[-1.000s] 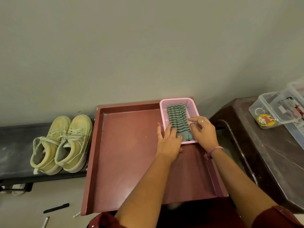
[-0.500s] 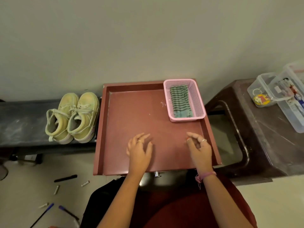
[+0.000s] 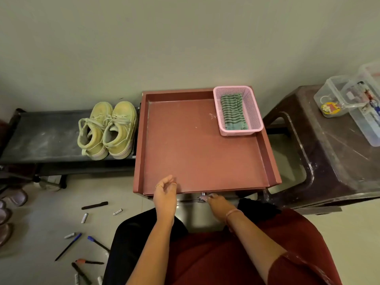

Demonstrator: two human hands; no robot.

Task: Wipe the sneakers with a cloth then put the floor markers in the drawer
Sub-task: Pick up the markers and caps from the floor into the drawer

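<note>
1. Right hand [image 3: 218, 203] down at drawer knob [image 3: 203, 194] under table [image 3: 202, 153], fingers apparently pinching it, ready to pull.
2. Left hand [image 3: 165, 195] loose, holding nothing.
3. Cloth [image 3: 233, 112] folded inside pink basket [image 3: 254, 112]; sneakers [image 3: 107, 129] on black shelf [image 3: 41, 136]; markers [image 3: 94, 205] scattered on floor.

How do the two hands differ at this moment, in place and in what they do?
The left hand hangs over the front edge of the red tray top with loosely curled fingers, holding nothing; the right hand is lower, below that edge, fingers at the small metal drawer knob. The left hand shows fully; the right hand's fingertips are partly hidden. Both wear a ring.
</note>
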